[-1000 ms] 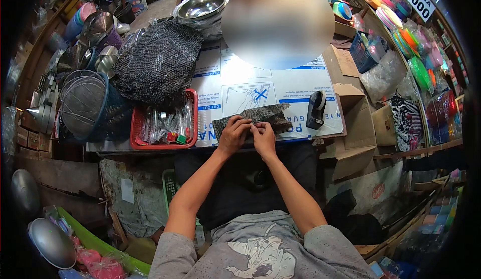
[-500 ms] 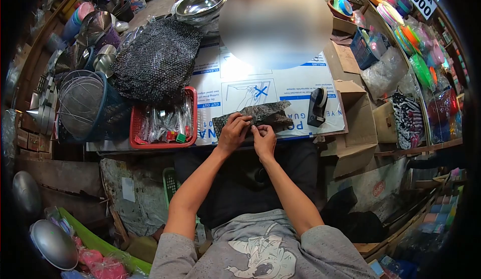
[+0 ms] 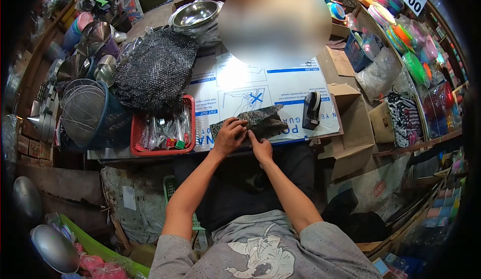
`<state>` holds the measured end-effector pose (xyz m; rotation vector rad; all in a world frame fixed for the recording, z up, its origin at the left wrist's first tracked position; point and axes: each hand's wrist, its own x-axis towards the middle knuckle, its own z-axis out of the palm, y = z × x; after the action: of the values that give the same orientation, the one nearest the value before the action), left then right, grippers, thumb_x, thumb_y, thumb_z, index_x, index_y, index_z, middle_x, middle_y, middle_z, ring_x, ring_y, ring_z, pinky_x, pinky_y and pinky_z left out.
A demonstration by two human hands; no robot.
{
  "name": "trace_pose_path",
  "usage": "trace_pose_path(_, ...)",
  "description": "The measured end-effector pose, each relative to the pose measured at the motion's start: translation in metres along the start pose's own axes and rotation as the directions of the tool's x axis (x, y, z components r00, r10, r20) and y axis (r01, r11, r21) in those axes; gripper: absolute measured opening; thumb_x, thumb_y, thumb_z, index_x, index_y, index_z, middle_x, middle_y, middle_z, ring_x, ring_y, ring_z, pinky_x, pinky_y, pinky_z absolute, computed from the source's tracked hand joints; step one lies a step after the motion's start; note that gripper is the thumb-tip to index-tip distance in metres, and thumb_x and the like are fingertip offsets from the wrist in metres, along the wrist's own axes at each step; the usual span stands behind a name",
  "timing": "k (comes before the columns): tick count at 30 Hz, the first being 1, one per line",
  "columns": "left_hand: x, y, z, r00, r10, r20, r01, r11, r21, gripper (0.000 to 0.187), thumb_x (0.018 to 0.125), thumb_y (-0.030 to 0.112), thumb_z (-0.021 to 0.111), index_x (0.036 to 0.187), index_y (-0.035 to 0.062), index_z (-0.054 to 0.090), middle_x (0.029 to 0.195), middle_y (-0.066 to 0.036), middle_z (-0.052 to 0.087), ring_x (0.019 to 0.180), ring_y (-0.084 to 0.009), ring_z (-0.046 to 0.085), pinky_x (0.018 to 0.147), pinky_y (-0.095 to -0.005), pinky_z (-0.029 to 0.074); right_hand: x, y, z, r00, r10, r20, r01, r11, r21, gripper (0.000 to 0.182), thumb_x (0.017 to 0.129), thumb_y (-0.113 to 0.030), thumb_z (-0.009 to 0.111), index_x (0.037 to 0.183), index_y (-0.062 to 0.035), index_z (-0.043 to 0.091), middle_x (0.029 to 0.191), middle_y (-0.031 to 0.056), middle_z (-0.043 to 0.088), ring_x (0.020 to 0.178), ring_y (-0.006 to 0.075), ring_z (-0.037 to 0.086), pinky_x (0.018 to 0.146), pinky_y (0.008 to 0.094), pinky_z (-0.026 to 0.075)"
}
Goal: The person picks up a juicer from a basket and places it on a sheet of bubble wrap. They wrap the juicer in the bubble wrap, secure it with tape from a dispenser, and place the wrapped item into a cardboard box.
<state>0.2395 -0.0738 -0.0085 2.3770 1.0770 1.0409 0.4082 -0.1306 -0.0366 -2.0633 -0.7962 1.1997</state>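
Observation:
A flat, elongated bundle in black bubble wrap [image 3: 263,121] lies at the near edge of the table, its right end ragged and open. My left hand [image 3: 230,136] is closed on its left part, fingers curled over the top. At the near edge of the bundle, my right hand [image 3: 261,149] is closed, its fingertips against the wrap close to the left fingers. What is inside the wrap is hidden. A black tape dispenser [image 3: 312,111] stands to the right of the bundle.
Left of my hands, a red basket [image 3: 133,137] holds small plastic-packed items. Behind it lies a large sheet of black bubble wrap [image 3: 154,68]. A blue basket with strainers [image 3: 102,123] stands farther left. Steel bowls [image 3: 196,14] sit at the back; an open cardboard box [image 3: 354,144] is at right.
My right hand has dropped slightly toward me along the bundle's near edge. My left hand stays on the bundle. The whole view has shifted a little.

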Motion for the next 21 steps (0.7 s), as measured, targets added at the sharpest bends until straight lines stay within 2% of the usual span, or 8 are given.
trace_pose_path(1, -0.003, 0.001, 0.0, 1.0, 0.002, -0.003, -0.001, 1.0, 0.007, 0.014, 0.088, 0.006, 0.083, 0.095, 0.0035, 0.072, 0.129, -0.006, 0.078, 0.126, -0.0347, 0.066, 0.108, -0.0461, 0.056, -0.001, 0.006, 0.0, 1.0, -0.006, 0.004, 0.006, 1.0, 0.003, 0.079, 0.088, -0.063, 0.086, 0.123, 0.0065, 0.073, 0.106, 0.0207, 0.081, 0.097, 0.033, 0.079, 0.087, 0.044, 0.059)
trace_pose_path(3, -0.003, 0.005, -0.002, 0.998, -0.056, 0.002, 0.056, 0.998, -0.013, 0.016, 0.086, 0.008, 0.085, 0.096, 0.0042, 0.074, 0.128, -0.006, 0.079, 0.126, -0.0327, 0.066, 0.107, -0.0444, 0.055, 0.0, 0.014, 0.002, 0.97, 0.027, 0.24, -0.123, 0.91, 0.396, 0.092, 0.089, -0.062, 0.086, 0.139, 0.0109, 0.061, 0.124, 0.0182, 0.076, 0.108, 0.0289, 0.075, 0.091, 0.0407, 0.06)
trace_pose_path(6, -0.007, 0.014, -0.008, 0.986, -0.162, -0.04, 0.159, 0.985, -0.058, 0.015, 0.087, 0.009, 0.085, 0.096, 0.004, 0.076, 0.123, -0.009, 0.079, 0.123, -0.0335, 0.068, 0.105, -0.0443, 0.055, 0.007, 0.014, 0.011, 0.972, -0.032, 0.234, -0.096, 0.852, 0.515, 0.094, 0.09, -0.053, 0.089, 0.15, 0.0073, 0.05, 0.136, 0.0166, 0.068, 0.117, 0.0261, 0.07, 0.096, 0.0393, 0.059)
trace_pose_path(9, -0.014, 0.021, -0.013, 0.947, -0.306, -0.098, 0.295, 0.948, -0.118, 0.026, 0.09, 0.01, 0.084, 0.114, 0.0039, 0.077, 0.122, -0.013, 0.078, 0.114, -0.0347, 0.071, 0.102, -0.0422, 0.056, 0.009, 0.009, 0.013, 0.963, -0.243, 0.115, 0.143, 0.826, 0.545, 0.086, 0.089, -0.04, 0.092, 0.15, 0.0047, 0.049, 0.142, 0.0201, 0.064, 0.122, 0.0259, 0.068, 0.099, 0.0388, 0.059)
trace_pose_path(12, -0.02, 0.03, -0.021, 0.831, -0.544, -0.114, 0.478, 0.804, -0.353, 0.06, 0.1, 0.016, 0.08, 0.156, 0.0068, 0.058, 0.144, -0.014, 0.068, 0.099, -0.0186, 0.071, 0.086, -0.0316, 0.058, 0.013, 0.001, 0.01, 0.927, -0.371, 0.055, 0.311, 0.841, 0.443, 0.082, 0.09, -0.024, 0.092, 0.152, 0.0016, 0.047, 0.144, 0.016, 0.062, 0.12, 0.0237, 0.067, 0.092, 0.0347, 0.06)
trace_pose_path(15, -0.02, 0.035, -0.027, 0.713, -0.701, -0.033, 0.553, 0.59, -0.588, 0.068, 0.103, 0.017, 0.078, 0.165, 0.0067, 0.049, 0.152, -0.012, 0.063, 0.098, -0.014, 0.068, 0.083, -0.0297, 0.058, 0.012, -0.008, -0.009, 0.809, -0.582, 0.082, 0.544, 0.795, 0.271, 0.082, 0.088, -0.016, 0.092, 0.154, 0.0008, 0.045, 0.149, 0.0157, 0.059, 0.122, 0.0267, 0.067, 0.093, 0.0348, 0.061)
trace_pose_path(16, -0.019, 0.033, -0.031, 0.736, -0.677, -0.014, 0.545, 0.604, -0.582, 0.075, 0.105, 0.018, 0.076, 0.17, 0.0065, 0.041, 0.156, -0.012, 0.06, 0.099, -0.0137, 0.068, 0.082, -0.0297, 0.058, 0.005, -0.018, -0.02, 0.808, -0.574, 0.129, 0.518, 0.798, 0.308, 0.083, 0.084, -0.019, 0.092, 0.153, 0.0, 0.049, 0.148, 0.018, 0.061, 0.124, 0.0315, 0.068, 0.103, 0.0409, 0.059)
trace_pose_path(21, -0.027, 0.034, -0.023, 0.771, -0.637, 0.005, 0.522, 0.627, -0.578, 0.069, 0.102, 0.019, 0.08, 0.161, 0.0023, 0.049, 0.141, -0.014, 0.065, 0.105, -0.0181, 0.068, 0.083, -0.0319, 0.058, -0.008, -0.03, -0.052, 0.663, -0.714, 0.224, 0.647, 0.697, 0.309, 0.081, 0.085, -0.011, 0.087, 0.156, -0.0023, 0.048, 0.148, 0.0173, 0.062, 0.127, 0.0301, 0.066, 0.106, 0.0412, 0.058)
